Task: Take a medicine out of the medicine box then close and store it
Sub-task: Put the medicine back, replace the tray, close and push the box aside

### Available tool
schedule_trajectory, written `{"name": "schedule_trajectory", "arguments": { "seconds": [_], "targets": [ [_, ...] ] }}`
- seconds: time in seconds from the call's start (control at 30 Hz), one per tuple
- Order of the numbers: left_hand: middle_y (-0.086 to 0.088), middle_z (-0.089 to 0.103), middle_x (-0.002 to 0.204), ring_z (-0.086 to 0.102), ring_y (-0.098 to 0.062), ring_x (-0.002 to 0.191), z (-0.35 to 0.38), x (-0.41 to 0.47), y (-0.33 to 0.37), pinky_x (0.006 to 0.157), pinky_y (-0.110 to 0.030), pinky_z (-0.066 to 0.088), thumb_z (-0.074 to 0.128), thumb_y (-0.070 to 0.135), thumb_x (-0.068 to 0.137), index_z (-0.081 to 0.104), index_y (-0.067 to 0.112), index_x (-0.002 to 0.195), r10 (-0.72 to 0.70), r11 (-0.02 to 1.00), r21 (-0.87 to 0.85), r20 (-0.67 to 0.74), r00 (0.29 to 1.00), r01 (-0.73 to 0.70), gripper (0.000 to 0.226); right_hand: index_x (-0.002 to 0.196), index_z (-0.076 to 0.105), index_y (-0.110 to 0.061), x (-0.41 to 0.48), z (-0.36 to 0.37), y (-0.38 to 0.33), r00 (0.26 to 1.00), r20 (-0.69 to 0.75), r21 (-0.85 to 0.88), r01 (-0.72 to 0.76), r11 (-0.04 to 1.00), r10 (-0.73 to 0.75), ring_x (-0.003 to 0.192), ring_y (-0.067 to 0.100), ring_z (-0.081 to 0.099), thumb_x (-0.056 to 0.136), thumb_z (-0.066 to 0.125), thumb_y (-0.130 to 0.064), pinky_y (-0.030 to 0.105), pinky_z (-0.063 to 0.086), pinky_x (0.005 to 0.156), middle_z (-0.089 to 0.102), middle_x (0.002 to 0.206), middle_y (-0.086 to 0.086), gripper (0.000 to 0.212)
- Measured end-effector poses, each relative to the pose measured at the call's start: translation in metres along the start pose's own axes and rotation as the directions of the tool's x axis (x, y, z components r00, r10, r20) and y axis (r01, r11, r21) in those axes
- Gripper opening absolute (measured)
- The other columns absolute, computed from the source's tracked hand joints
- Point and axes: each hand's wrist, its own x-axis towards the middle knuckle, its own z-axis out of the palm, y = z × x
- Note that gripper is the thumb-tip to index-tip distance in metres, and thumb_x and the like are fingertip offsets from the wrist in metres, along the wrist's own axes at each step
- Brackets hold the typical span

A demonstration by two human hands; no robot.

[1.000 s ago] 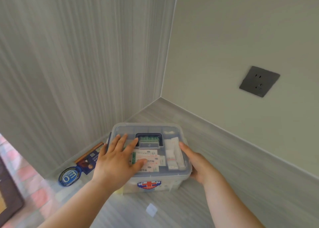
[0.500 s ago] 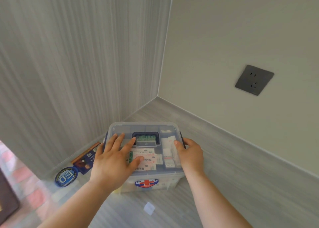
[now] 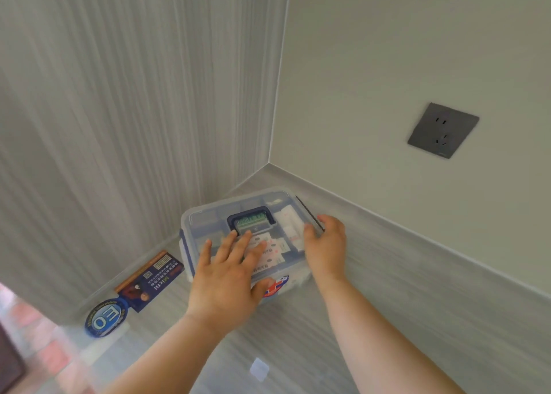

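Note:
A clear plastic medicine box (image 3: pixel 208 217) with a blue handle and a red-cross sticker sits on the grey surface in the corner of two walls, its lid on. Packets of medicine show through the lid. My left hand (image 3: pixel 229 277) lies flat on the lid's near left part, fingers spread, thumb over the front edge. My right hand (image 3: pixel 326 244) grips the box's right side at the dark blue latch, fingers curled over the lid's edge.
A dark blue and orange medicine carton (image 3: pixel 152 277) lies flat against the left wall, with a round blue label (image 3: pixel 104 319) in front of it. A small white scrap (image 3: pixel 258 369) lies on the surface near me. A grey wall socket (image 3: pixel 442 129) is on the right wall.
My right hand has come from beside the box up onto its right edge and latch. My left hand has slid nearer on the lid. The view has tilted.

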Motion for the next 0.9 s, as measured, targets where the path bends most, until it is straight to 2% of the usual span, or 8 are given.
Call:
{"name": "schedule_trajectory", "arguments": {
  "seconds": [0.07,0.13,0.23,0.6,0.9],
  "targets": [
    [0.004,0.007,0.156,0.0,-0.019,0.143,0.008,0.013,0.01,0.115,-0.048,-0.001,0.025,0.057,0.087,0.008,0.031,0.141,-0.06,0.998,0.027,-0.023,0.998,0.061,0.062,0.128,0.041,-0.004,-0.013,0.009,0.005,0.996,0.051,-0.013,0.073,0.997,-0.072,0.135,0.027,0.025,0.087,0.05,-0.013,0.026,0.021,0.106,0.027,0.146,0.018,0.043],
    [0.003,0.008,0.156,0.001,-0.021,0.142,0.012,0.023,0.016,0.115,-0.048,0.001,0.023,0.056,0.088,0.008,0.028,0.141,-0.099,0.995,0.023,-0.04,0.994,0.1,0.062,0.135,0.031,-0.01,-0.015,0.016,0.01,0.988,0.107,-0.043,0.112,0.993,-0.107,0.141,0.022,0.011,0.091,0.044,-0.02,0.026,0.016,0.11,0.008,0.154,0.012,0.048],
    [0.003,0.01,0.155,0.001,-0.021,0.142,0.016,0.036,0.022,0.115,-0.046,0.002,0.02,0.054,0.089,0.007,0.025,0.142,-0.114,0.993,0.018,-0.058,0.992,0.115,0.061,0.139,0.023,-0.013,0.006,0.02,0.01,0.977,0.186,-0.085,0.125,0.988,-0.108,0.142,0.02,0.005,0.093,0.038,-0.023,0.027,0.014,0.112,-0.003,0.155,0.008,0.049],
    [0.003,0.01,0.155,0.003,-0.021,0.142,0.022,0.103,0.028,0.115,-0.044,0.003,0.02,0.041,0.094,0.008,0.025,0.141,-0.14,0.99,-0.03,-0.064,0.988,0.138,0.051,0.138,0.027,-0.016,0.089,0.044,-0.002,0.93,0.339,-0.187,0.213,0.959,-0.141,0.142,0.022,0.002,0.096,0.028,-0.021,0.03,0.008,0.113,0.002,0.155,0.004,0.043],
    [0.002,0.018,0.154,0.01,-0.02,0.142,0.025,0.13,0.026,0.115,-0.043,0.007,0.025,0.038,0.094,0.018,0.024,0.14,-0.132,0.99,-0.075,-0.142,0.981,0.123,0.049,0.139,0.022,-0.017,0.11,0.033,-0.013,0.883,0.461,-0.236,0.223,0.946,-0.093,0.142,0.024,0.004,0.095,0.031,-0.024,0.033,0.007,0.115,0.0,0.155,0.005,0.045]
  ]
}}
